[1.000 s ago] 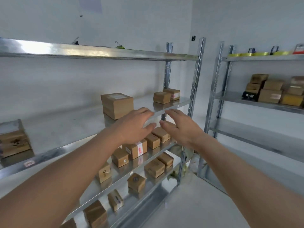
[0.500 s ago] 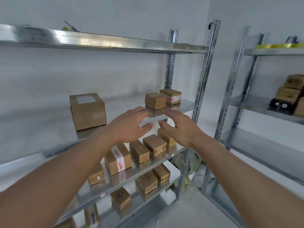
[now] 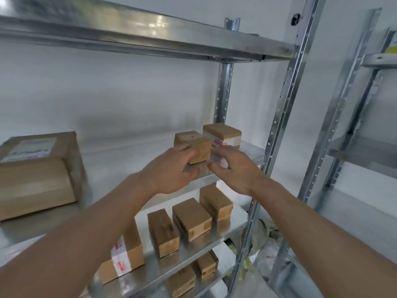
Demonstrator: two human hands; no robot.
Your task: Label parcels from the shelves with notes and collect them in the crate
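Note:
A small brown parcel stands near the front of the middle shelf, with a second parcel bound in white-and-red tape right behind it. My left hand reaches up to the small parcel's left side, fingers spread and loosely bent, fingertips at its front face. My right hand is at its right side, fingers likewise spread. Neither hand grips the parcel. No crate and no notes are in view.
A large labelled box sits at the left of the same shelf. The shelf below holds several small parcels and a taped one; more lie lower down. A steel upright and a second rack stand to the right.
I have come closer to the rack and the view has swung up. Both hands have risen from below the shelf edge to either side of the small parcel.

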